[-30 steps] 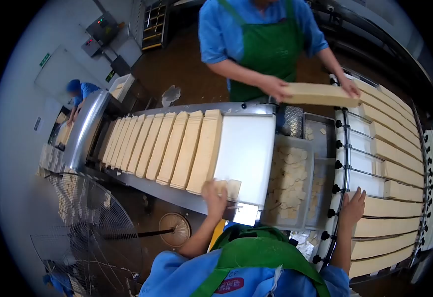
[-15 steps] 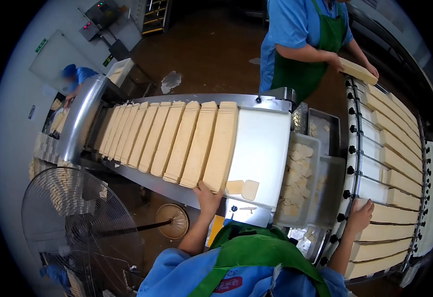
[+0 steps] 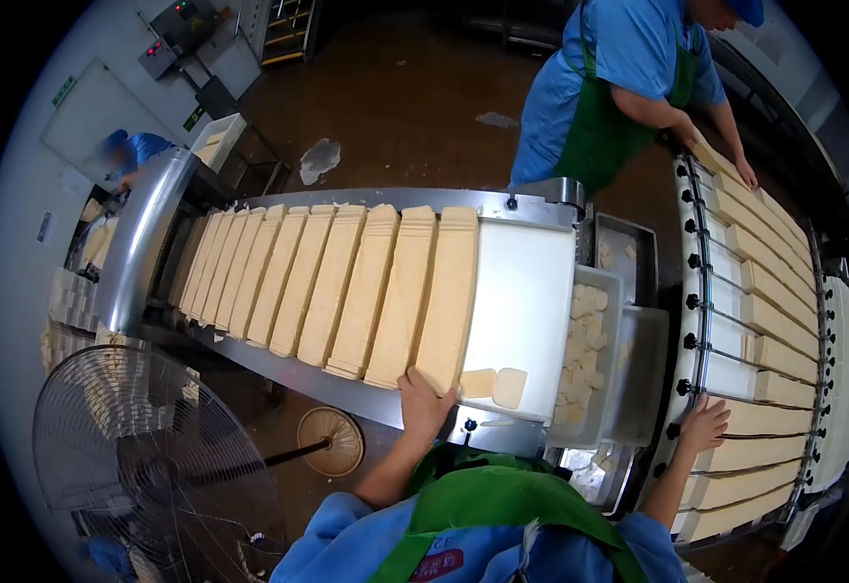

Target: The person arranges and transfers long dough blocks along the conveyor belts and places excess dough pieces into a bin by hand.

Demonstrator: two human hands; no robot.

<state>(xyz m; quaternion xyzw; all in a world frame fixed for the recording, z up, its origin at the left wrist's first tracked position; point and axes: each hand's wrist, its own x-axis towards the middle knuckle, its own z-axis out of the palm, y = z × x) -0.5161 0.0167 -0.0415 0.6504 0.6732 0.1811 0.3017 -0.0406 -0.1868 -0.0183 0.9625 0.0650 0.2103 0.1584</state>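
Note:
My left hand (image 3: 425, 408) is closed round the near end of the last long pale stack (image 3: 448, 296) on the white belt (image 3: 522, 291). Two small thin pieces (image 3: 494, 386) lie flat beside it on the belt. On the right, my right hand (image 3: 705, 426) rests with its fingers apart at the left end of a pale block (image 3: 764, 419) on the slotted rack. Nothing shows in its grip. More long stacks (image 3: 332, 287) stand side by side to the left.
A co-worker (image 3: 628, 87) stands across the rack, both hands on a block (image 3: 719, 160). Bins of loose pieces (image 3: 582, 364) sit between belt and rack. A fan (image 3: 152, 466) stands at lower left. Another person (image 3: 133, 155) is beyond the metal cover (image 3: 143, 248).
My left hand has left the small pieces and taken the near end of the last stack. The co-worker has moved right and lowered a block onto the rack.

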